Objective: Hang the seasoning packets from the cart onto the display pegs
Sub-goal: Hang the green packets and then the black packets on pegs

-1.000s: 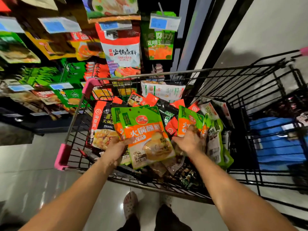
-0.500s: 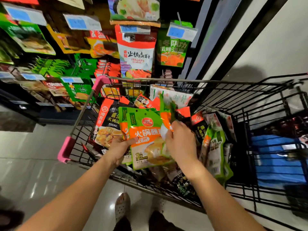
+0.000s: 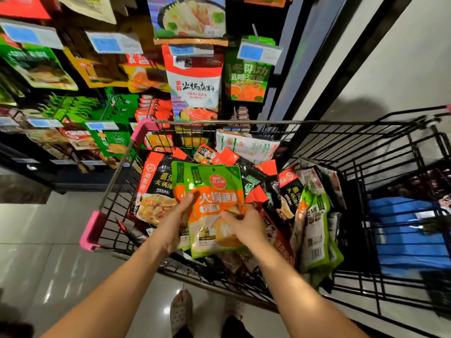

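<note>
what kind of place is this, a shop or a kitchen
Most likely a grocery store aisle: a wire shopping cart holds loose seasoning packets, more hanging packets fill the display behind it, and blue price tags sit above them.

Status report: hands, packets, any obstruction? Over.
Grip confirmed: left hand, right hand both on the green-orange packets, above the cart. Not yet hung. Nothing visibly blocks the display pegs.

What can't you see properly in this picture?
Head view:
- Price tags: print too blurred to read.
- Display pegs: hidden behind the hanging packets.
- Green-and-orange packets: stacked, so the count is unclear; left hand and right hand cover the lower parts.
- Cart bottom: buried under packets.
- Blue thing: blurred behind wires.
</note>
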Demonstrator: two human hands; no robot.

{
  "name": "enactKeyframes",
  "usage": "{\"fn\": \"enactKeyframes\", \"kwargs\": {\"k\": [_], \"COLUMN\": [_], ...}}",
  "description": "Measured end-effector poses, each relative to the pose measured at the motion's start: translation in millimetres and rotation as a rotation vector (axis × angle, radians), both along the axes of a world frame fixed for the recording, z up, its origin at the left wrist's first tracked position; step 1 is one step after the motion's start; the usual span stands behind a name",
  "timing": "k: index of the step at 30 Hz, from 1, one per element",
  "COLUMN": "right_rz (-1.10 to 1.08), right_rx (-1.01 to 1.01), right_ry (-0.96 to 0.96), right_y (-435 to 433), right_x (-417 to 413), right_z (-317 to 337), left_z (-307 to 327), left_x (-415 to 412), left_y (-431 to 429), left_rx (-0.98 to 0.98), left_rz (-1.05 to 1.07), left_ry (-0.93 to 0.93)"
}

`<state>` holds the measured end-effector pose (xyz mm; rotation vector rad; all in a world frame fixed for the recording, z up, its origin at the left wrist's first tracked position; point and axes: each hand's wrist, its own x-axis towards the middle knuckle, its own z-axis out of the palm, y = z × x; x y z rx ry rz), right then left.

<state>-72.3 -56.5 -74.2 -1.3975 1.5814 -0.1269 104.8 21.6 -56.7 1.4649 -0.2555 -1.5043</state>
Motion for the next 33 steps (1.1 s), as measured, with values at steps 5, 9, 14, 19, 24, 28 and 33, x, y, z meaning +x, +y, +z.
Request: {"fn": "enactKeyframes", "kwargs": {"k": [5,9,14,19,24,28,33], "right_rz": [0.05,-0.053,-0.228,-0.031,-0.088,0.032,0.361], "right_rx": [0.019,-0.066,-0.31,-0.1,-0.238,-0.446,-0.639], "right_ry": [-0.051,-0.158,0.443,0.609,0.53,0.401,0.054], "right_y": [10.4,-3.9,-34.1,-41.8,-42.6,-21.3,16.9], "right_x": [1.8,-43.5,-108.4,-108.1,-112.1,-86.0,-23.8], "right_z": [-1.0,0.1,-4.8,-9.1,13.5,61.3,109.3], "left_z": [2.9,5.4,-7.8,-11.7,-6.2,-10.2,9.8], "left_x": [1.1,-0.4,4.1,0.3,-5.3,-3.3,-3.7], "left_y": [-13.5,-23.3,-18.7,-11.6,-7.0,-3.8,1.3], "left_rx": [0.007,0.059,0.12,0.142,0.13,0.108,0.088], "left_rz": [-0.163,-0.202,-0.197,-0.094,-0.006,0.018,0.007], "left_ry": [-0.179,-0.269,-0.246,-0.183,-0.125,-0.101,-0.082]}}
